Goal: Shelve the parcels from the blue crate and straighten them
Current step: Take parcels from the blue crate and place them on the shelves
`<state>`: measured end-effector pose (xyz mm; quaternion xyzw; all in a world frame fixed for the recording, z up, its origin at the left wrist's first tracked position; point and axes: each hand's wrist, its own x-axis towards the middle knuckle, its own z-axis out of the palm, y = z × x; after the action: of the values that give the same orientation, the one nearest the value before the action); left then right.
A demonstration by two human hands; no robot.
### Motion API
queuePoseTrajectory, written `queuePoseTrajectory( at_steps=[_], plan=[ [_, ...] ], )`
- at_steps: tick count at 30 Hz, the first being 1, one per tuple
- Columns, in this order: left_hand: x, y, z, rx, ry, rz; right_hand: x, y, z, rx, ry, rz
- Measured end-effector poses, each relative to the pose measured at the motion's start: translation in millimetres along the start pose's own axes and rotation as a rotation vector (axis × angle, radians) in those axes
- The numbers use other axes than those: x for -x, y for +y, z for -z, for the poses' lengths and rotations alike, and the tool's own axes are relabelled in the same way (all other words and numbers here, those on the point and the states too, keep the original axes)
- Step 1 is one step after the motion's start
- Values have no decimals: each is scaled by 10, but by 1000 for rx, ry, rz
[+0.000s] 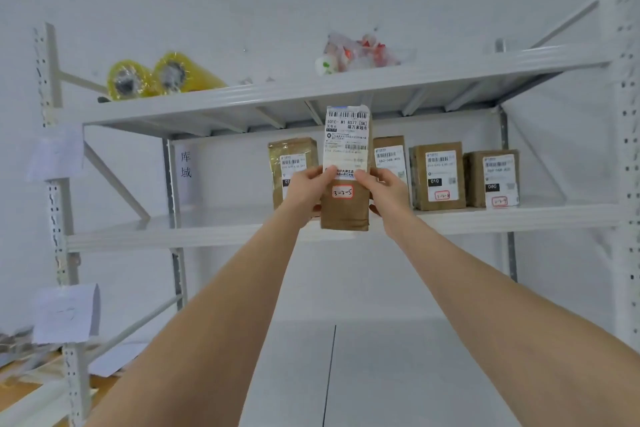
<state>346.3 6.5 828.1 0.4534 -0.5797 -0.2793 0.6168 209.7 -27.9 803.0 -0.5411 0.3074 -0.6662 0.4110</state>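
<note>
I hold a tall brown parcel (344,208) upright in front of the middle shelf (207,227); a long white shipping label covers its upper half. My left hand (310,189) grips its left edge and my right hand (386,189) grips its right edge. Its bottom hangs level with the shelf's front lip. Behind it, several brown parcels stand in a row on that shelf: one at the left (292,158), one mostly hidden behind my right hand (389,156), and two more at the right (438,175) (491,177). The blue crate is out of view.
The top shelf (311,87) carries two yellow tape rolls (152,78) and a crumpled plastic bag (356,54). White uprights (57,204) (627,149) frame the rack. Paper notes (65,312) hang on the left upright. Bare shelf shows left of the parcels.
</note>
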Motion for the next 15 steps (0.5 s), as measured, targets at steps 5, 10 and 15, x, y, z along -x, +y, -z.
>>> queuePoseTrajectory(
  at_steps=[5, 10, 15],
  plan=[
    [-391, -1, -25, -35, -29, -52, -530, 52, -57, 85, -33, 68],
    [-743, -204, -23, -82, -34, -45, -890, 263, -176, 154, -36, 69],
    [-1114, -467, 12, -117, -47, -33, -1186, 548, -310, 210, -24, 62]
  ],
)
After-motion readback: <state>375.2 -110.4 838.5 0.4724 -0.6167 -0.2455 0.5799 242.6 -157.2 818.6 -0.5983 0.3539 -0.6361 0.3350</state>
